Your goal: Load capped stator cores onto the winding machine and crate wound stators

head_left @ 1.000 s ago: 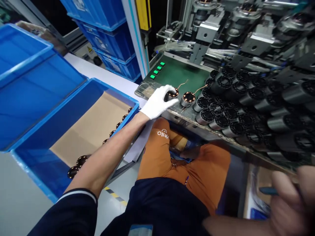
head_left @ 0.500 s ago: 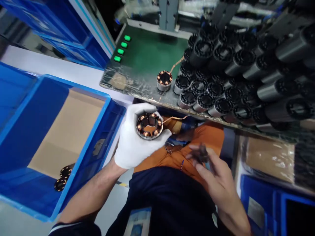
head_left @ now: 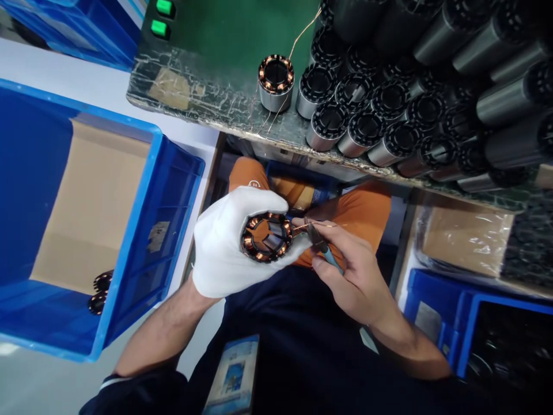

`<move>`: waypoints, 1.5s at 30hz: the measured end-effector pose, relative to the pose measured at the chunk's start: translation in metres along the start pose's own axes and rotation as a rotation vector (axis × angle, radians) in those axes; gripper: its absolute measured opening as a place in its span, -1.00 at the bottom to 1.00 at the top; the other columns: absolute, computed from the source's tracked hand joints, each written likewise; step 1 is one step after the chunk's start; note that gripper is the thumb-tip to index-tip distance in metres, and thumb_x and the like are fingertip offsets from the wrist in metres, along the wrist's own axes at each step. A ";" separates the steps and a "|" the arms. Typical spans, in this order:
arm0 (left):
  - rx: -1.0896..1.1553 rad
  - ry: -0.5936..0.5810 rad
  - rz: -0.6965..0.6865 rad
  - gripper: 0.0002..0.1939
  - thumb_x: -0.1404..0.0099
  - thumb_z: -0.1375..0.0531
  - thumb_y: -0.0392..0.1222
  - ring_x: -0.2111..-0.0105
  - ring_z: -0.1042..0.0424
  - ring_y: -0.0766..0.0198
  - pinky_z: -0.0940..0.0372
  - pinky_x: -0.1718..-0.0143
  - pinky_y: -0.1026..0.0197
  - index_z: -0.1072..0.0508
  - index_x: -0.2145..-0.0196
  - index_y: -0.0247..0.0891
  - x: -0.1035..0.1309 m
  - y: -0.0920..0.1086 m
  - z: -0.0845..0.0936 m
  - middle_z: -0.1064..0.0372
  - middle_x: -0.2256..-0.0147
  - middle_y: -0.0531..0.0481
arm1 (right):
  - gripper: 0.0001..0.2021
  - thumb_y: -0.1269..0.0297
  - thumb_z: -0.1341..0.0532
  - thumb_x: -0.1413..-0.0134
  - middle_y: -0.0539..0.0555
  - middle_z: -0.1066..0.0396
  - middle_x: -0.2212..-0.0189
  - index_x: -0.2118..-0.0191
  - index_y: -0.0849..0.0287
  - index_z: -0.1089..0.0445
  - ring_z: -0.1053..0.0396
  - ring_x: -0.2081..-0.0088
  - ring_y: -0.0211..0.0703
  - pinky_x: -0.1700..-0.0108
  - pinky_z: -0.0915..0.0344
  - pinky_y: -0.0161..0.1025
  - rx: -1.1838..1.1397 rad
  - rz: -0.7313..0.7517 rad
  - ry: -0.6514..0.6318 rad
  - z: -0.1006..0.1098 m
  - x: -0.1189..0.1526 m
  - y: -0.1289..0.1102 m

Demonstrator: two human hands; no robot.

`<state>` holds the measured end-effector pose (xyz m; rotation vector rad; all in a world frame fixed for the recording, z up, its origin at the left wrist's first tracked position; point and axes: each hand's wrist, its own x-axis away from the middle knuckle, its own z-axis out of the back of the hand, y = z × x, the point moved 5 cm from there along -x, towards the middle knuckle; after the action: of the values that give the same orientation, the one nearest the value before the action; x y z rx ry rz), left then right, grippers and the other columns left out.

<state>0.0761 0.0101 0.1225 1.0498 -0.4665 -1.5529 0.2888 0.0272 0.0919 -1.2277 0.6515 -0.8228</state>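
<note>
left hand (head_left: 228, 248): white-gloved, curled partly closed around the wound ring (head_left: 261, 254)
right hand (head_left: 360, 274): bare, mostly closed on the cutters (head_left: 329, 255)
wound ring: above the lap, open end facing the camera, long axis roughly along the view
copper lead (head_left: 300, 228): points right, at the cutters' tips; contact unclear
counter (head_left: 216, 92): carries upright copper-wound cylinder (head_left: 275, 101)

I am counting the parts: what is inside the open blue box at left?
The blue box shows a cardboard sheet and two copper-wound rings. Anything under the sheet is hidden, and the box's left end is outside the picture.
</note>
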 end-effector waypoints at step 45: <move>0.715 -0.680 0.612 -0.70 -0.23 -0.53 -0.18 0.24 -0.58 0.16 -0.50 0.18 0.15 -0.51 0.19 -0.19 0.016 -0.016 -0.067 -0.58 0.23 0.01 | -0.17 0.54 -0.20 -0.25 0.19 -0.52 -0.13 -0.60 -0.06 -0.29 -0.53 -0.08 0.13 -0.13 -0.58 0.13 0.546 0.117 -0.395 0.053 0.008 -0.019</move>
<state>0.1222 0.0163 0.0690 0.7311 -1.7328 -1.1491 0.3325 0.0474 0.1230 -0.8078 0.1537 -0.5819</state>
